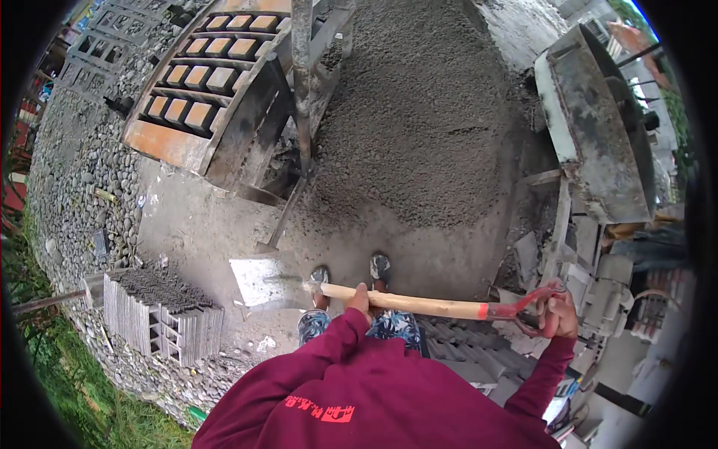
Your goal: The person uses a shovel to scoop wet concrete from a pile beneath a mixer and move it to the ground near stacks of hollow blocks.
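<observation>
A shovel with a pale wooden shaft (419, 303) lies level across the front of my body. My left hand (361, 301) is wrapped round the shaft near its blade end. At the other end, my right hand (559, 314) grips the red D-shaped handle (516, 308). The flat, shiny metal blade (263, 283) points left, just above the concrete floor; whether it touches the floor I cannot tell. No load shows on it. Ahead of my feet spreads a wide heap of damp grey mix (426, 112).
At the far left stands a block-moulding machine (206, 82) with rows of rusty-topped square plates. A steel post (301, 82) rises beside it. A large metal drum (598, 127) is at right. Stacked grey pallets or blocks (164, 322) sit at lower left, beside gravel (82, 187).
</observation>
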### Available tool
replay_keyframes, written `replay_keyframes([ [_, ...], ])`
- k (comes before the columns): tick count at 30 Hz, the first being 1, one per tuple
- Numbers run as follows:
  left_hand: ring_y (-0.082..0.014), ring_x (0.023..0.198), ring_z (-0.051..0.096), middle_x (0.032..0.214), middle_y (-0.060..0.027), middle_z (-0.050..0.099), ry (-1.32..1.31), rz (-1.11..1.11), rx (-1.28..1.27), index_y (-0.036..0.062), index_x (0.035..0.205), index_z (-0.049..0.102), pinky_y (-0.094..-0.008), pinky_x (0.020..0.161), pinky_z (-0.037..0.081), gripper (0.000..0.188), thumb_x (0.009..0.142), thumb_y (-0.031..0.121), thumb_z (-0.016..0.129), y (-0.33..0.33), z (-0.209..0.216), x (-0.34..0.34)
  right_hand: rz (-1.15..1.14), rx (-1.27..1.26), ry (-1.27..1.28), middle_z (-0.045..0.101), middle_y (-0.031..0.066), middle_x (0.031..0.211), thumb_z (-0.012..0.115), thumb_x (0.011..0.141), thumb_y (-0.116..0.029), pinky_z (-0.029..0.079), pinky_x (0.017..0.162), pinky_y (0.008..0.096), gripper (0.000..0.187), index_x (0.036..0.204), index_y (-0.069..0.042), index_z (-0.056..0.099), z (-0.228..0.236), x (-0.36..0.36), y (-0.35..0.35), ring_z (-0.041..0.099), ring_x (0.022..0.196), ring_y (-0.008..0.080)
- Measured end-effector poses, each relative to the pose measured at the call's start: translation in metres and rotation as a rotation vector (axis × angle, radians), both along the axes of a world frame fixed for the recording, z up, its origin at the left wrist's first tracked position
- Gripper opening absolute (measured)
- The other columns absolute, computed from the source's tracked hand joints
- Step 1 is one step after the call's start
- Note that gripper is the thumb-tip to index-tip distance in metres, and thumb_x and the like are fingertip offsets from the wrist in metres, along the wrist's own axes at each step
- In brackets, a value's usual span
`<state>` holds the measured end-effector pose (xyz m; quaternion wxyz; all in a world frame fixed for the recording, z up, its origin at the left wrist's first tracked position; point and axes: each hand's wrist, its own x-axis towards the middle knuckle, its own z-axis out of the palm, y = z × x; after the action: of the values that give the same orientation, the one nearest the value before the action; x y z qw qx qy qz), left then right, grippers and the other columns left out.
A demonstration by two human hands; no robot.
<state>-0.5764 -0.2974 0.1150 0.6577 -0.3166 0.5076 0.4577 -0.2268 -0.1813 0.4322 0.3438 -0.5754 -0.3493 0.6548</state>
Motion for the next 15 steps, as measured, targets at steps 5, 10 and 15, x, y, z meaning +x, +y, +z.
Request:
replay_keyframes([
  [5,-0.0341,0.082,0.064,0.098,-0.0180,0.061,0.060,-0.209,-0.059,0.0033,0.115,0.045,-0.0550,0.064,0.055,0.040,0.087,0.028,0.061,0.112,-0.005,0.071,0.082,0.394,-0.038,0.059,0.0118,0.067,0.073,0.073,-0.046,0.044,0.035,0.0263,0.069,0.108,0.006,0.046,0.070,-0.007,0.025,0.054,0.041,0.0178],
  [10,-0.0235,0.047,0.052,0.063,-0.0091,0.054,-0.036,-0.750,0.297,0.0062,0.087,0.052,-0.0398,0.043,0.045,0.019,0.085,0.025,0.058,0.202,-0.028,0.014,0.178,0.076,0.023,0.058,0.0060,0.071,0.053,0.090,-0.057,0.043,0.044,0.0235,0.058,0.102,0.000,0.056,-0.036,-0.059,0.079,0.058,0.054,0.0134],
  [15,-0.0191,0.054,0.060,0.076,-0.0124,0.064,0.205,-1.044,0.449,0.0012,0.098,0.061,-0.0338,0.043,0.048,0.031,0.088,0.030,0.063,0.181,0.040,-0.035,0.011,-0.591,0.047,0.059,0.0101,0.079,0.068,0.079,-0.057,0.050,0.053,0.0331,0.071,0.115,0.000,0.047,-0.237,-0.169,0.080,0.062,0.062,0.0203],
])
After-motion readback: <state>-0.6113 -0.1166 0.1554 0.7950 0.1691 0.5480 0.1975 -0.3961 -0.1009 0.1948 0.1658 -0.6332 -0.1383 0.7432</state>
